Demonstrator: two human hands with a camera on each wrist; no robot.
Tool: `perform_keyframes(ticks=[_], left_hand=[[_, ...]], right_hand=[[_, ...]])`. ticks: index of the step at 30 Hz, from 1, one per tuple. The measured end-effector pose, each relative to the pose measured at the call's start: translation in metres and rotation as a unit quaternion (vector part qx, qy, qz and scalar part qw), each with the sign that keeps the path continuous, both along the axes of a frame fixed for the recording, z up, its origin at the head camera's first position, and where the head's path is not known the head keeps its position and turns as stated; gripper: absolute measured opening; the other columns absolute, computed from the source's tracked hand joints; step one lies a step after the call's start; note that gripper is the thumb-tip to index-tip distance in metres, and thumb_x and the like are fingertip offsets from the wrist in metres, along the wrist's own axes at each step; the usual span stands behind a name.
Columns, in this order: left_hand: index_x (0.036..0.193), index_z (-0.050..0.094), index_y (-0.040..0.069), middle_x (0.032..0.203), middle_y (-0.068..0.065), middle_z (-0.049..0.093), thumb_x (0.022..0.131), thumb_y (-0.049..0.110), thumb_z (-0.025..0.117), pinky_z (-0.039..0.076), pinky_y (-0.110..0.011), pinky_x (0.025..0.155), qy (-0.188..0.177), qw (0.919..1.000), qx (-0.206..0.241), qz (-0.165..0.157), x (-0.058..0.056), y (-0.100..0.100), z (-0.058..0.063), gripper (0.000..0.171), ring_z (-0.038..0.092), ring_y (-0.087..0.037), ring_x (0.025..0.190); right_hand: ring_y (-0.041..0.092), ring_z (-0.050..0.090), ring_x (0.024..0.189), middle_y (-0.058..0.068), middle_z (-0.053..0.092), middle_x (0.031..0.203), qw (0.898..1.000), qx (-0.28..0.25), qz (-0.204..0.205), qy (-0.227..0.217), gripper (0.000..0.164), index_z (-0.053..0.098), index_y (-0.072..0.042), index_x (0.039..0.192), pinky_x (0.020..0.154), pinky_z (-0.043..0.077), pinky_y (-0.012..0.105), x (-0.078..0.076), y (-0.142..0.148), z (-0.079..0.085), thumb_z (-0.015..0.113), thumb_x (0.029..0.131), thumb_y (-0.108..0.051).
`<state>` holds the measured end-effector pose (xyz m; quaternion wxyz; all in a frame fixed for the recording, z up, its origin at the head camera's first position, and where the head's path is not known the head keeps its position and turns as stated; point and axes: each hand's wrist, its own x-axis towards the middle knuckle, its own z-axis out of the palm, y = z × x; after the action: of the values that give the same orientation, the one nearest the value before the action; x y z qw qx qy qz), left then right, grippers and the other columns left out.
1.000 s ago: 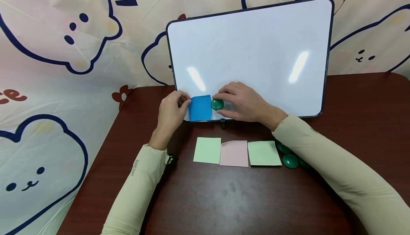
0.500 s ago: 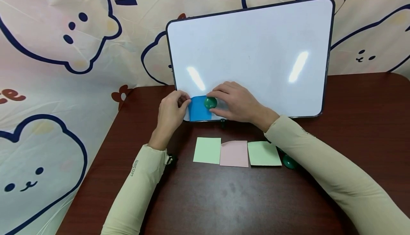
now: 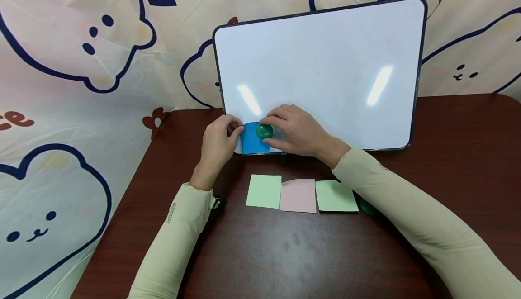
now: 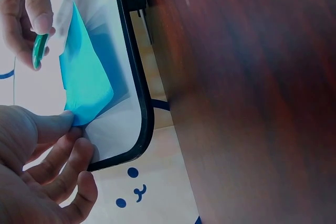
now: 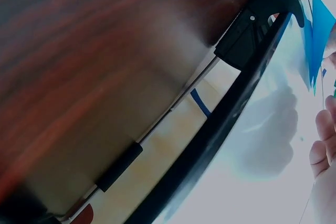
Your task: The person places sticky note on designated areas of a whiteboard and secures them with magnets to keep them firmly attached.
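The left sleeve [image 3: 167, 242] reads "Lets Slim", and brown letters [image 3: 16, 119] "ce" mark the patterned backdrop [image 3: 114, 116].

Clad in pale cream, wrinkled long sleeves [image 3: 419, 220], printed with small dark "Lets Slim" lettering [image 3: 171, 213] near the left cuff [image 3: 198, 194].

right hand [image 3: 299, 129], green disc [image 3: 264, 131]: moved left | disc: from beside blue note [image 3: 250, 140] to in front

The left arm [image 3: 171, 240] stretches forward, left hand [image 3: 218, 140] pinching with the left thumb [image 4: 52, 128], its lower fingers [image 4: 68, 169] bent. The right arm [image 3: 411, 213] slants inward, right hand [image 3: 303, 130] gripping between forefinger [image 3: 274, 121] and right thumb [image 3: 277, 144].
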<state>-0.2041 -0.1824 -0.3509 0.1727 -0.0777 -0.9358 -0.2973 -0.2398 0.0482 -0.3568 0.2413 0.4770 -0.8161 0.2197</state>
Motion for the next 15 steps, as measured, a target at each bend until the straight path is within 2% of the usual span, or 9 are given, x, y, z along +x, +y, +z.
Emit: perform_keyframes(ticks=[15], left_hand=[[0.105, 0.070, 0.006, 0.097, -0.011, 0.068, 0.094, 0.018, 0.069, 0.057, -0.038, 0.077, 0.013, 0.9999, -0.003, -0.007, 0.000, -0.001, 0.000, 0.016, 0.062, -0.024, 0.083]], right_hand=[[0.023, 0.060, 0.105, 0.008, 0.067, 0.113, 1.000, 0.000, -0.002, 0.004, 0.042, 0.070, -0.010, 0.120, 0.096, 0.051, 0.037, -0.002, -0.016, -0.001, 0.076, 0.087, -0.035]])
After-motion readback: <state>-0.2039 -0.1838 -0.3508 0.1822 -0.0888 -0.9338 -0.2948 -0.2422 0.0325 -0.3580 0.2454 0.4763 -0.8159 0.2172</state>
